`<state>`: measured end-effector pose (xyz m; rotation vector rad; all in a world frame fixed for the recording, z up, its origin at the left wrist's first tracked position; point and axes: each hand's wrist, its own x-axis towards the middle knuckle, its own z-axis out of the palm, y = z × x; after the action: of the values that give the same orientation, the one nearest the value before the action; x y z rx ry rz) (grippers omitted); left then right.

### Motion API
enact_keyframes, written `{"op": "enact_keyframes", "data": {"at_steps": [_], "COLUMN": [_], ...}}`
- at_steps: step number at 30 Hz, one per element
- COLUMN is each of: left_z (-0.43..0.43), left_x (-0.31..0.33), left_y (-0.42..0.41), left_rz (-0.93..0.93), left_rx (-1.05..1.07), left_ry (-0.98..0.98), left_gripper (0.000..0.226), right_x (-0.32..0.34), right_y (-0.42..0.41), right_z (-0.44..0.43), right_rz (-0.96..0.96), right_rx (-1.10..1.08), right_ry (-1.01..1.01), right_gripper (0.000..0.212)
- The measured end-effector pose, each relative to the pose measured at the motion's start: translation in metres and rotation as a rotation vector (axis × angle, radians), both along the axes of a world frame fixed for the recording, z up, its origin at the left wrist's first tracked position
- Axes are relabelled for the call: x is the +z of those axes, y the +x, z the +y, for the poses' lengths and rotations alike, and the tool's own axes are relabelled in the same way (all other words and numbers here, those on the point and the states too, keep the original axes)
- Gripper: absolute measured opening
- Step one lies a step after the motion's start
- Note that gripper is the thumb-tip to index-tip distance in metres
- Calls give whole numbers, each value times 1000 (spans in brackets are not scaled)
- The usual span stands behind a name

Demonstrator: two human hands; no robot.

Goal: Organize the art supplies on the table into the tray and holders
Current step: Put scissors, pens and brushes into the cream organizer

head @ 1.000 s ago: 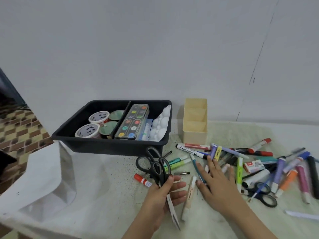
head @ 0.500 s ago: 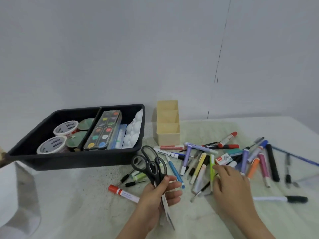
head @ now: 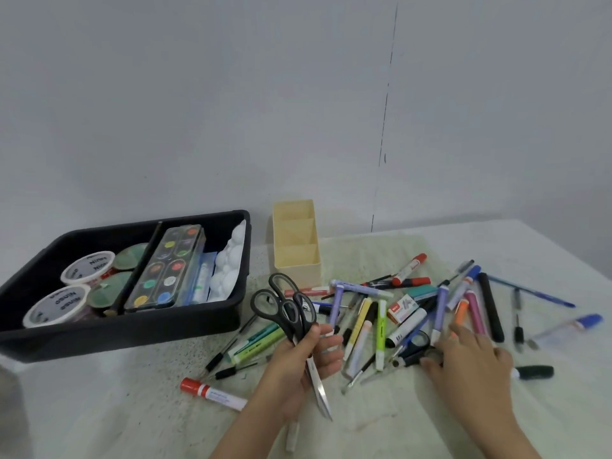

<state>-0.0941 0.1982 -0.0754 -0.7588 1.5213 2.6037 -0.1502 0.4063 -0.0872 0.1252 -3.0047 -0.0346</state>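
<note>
My left hand grips two pairs of black-handled scissors around the blades, handles up and tips pointing down. My right hand lies flat on the table, fingers spread, its fingertips touching a small blue-and-black pair of scissors in the pile of markers and pens. The black tray at the left holds paint tubs, a watercolour set and white foam balls. A cream three-slot holder stands right of the tray.
A red-capped marker lies alone in front of the tray. Black pens and green highlighters lie left of my left hand. Blue pens and a black-capped marker are scattered far right. The wall rises behind.
My right hand slid right across the pile, from the middle markers to the small scissors. My left hand kept its hold on the scissors. My view swung to the right.
</note>
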Motion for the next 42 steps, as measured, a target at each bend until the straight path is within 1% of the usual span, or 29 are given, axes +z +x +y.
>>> {"op": "enact_keyframes", "data": {"at_steps": [2, 4, 6, 8, 9, 10, 11, 13, 14, 16, 17, 20, 22, 24, 26, 27, 31, 33, 37, 40, 42], "left_z": [-1, -3, -3, -3, -3, -3, -3, -3, -3, -3, -3, -6, -8, -9, -8, -7, -6, -6, -7, -6, -6], "left_x": [0, 1, 1, 0, 0, 0, -1, -2, -3, -5, -5, -4, -4, -4, -4, -4, -6, -7, -8, -8, -7], "left_y": [-6, -12, -18, -22, -24, -25, -26, -28, -29, -30, -30, -29, -31, -33, -36, -37, -38, -39, -38, -37, -36], "left_rz": [12, 24, 21, 12, 6, -2, -10, -19, -23, -34, -36, -11, 13, 27, 33, 34, 63, 75, 90, 102, 91], "left_rx": [-8, -21, -35, -48, -51, -53, -55, -54, -54, -62, -72, -131, -163, -186, -201, -207, -253, -279, -339, -396, -436], "left_ry": [3, 10, 6, -18, -40, -66, -90, -123, -139, -160, -151, -32, 42, 56, 34, 19, 13, 8, 7, 2, 0], "left_gripper": [25, 25, 26, 25, 26, 26, 27, 29, 29, 26, 23, 17, 23, 25, 25, 25, 28, 30, 32, 39, 42], "right_x": [0, 1, 5, 10, 12, 13, 14, 14, 14, 12, 11, 9, 9, 10, 11, 12, 26, 37, 61, 74, 77], "right_y": [0, -1, -4, -8, -10, -11, -11, -10, -8, -4, -2, -2, -7, -12, -16, -16, -22, -28, -39, -49, -56], "right_z": [1, 2, 5, 7, 8, 8, 9, 10, 9, 8, 7, 7, 9, 14, 19, 21, 21, 21, 13, 1, -8], "right_rz": [-22, -49, -90, -119, -125, -124, -133, -148, -145, -120, -116, -141, -157, -180, -196, -208, -295, -348, -444, -461, -461], "right_rx": [-32, -44, -30, -25, -24, -18, -9, 2, 5, 26, 29, 34, 46, 56, 86, 108, 181, 229, 349, 405, 416], "right_ry": [4, -38, -117, -260, -323, -332, -304, -207, -152, -79, -78, -125, -203, -397, -626, -705, -901, -953, -988, -1019, -1001], "right_gripper": [48, 45, 35, 20, 16, 16, 20, 37, 40, 34, 31, 28, 20, 14, 20, 21, 13, 9, 8, 8, 8]}}
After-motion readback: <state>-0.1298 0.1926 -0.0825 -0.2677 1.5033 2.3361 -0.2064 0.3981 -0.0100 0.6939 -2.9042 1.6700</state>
